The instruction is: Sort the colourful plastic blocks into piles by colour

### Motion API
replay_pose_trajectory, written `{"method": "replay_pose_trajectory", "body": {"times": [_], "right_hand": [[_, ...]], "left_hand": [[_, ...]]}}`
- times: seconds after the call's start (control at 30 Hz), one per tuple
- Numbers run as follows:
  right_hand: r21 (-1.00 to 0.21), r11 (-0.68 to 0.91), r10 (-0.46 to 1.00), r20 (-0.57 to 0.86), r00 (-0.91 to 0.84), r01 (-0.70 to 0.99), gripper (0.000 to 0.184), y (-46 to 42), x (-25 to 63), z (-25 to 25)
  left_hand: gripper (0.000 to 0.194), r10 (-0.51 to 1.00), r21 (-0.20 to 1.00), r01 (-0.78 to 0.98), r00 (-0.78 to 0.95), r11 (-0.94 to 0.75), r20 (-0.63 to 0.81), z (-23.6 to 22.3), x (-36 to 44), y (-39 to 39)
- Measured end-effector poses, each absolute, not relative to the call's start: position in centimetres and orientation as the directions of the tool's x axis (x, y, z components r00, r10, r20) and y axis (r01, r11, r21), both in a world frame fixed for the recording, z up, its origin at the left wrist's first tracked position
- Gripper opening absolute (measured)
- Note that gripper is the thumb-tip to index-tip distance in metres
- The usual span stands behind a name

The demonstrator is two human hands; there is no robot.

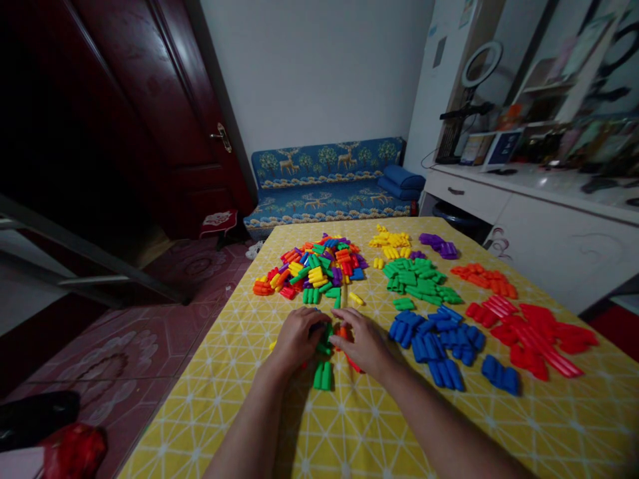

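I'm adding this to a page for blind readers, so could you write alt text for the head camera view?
Two bare hands, left and right, touch small green and orange pieces on a yellow patterned table. Beyond them is a mixed-color pile; single-color groups lie to the right.

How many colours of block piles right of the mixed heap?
6: yellow pile, purple pile at back; green pile, orange pile midway; blue pile, red pile nearest.

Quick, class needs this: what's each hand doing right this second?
Left hand: curled beside green pieces; grip can't be told.
Right hand: partly open, fingers and thumb apart around orange pieces; grip unclear.
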State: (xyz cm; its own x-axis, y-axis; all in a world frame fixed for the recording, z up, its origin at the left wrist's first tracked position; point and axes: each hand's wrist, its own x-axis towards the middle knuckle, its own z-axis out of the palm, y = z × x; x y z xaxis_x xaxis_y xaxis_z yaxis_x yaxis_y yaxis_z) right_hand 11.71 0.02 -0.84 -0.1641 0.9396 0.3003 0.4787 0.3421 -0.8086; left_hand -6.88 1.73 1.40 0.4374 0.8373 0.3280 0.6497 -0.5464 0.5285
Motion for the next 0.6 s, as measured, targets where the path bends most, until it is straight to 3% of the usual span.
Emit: {"method": "replay_pose_trajectory", "body": {"times": [0.17,0.3,0.4,0.47,0.6], "right_hand": [[-0.721,0.383,0.924,0.298,-0.24,0.577,0.053,-0.2,11.7,-0.6],[-0.664,0.434,0.9,0.34,-0.272,0.609,0.042,0.0,11.9,-0.1],[-0.555,0.441,0.872,0.45,-0.192,0.705,0.024,0.5,13.8,1.4],[-0.451,0.348,0.868,0.486,-0.101,0.822,0.016,0.9,15.9,2.6],[-0.269,0.019,0.936,0.343,0.078,0.963,0.029,1.6,20.2,3.5]], "left_hand": [[0.021,0.831,0.543,0.63,0.442,-0.556,0.339,1.5,-6.7,1.6],[0.019,0.827,0.485,0.67,0.457,-0.562,0.327,2.0,-6.6,1.1],[0.022,0.825,0.474,0.675,0.47,-0.566,0.314,2.4,-6.7,0.7],[0.03,0.823,0.465,0.679,0.48,-0.568,0.304,2.5,-6.7,0.6],[0.045,0.82,0.455,0.683,0.496,-0.571,0.286,2.6,-6.7,0.6]]}}
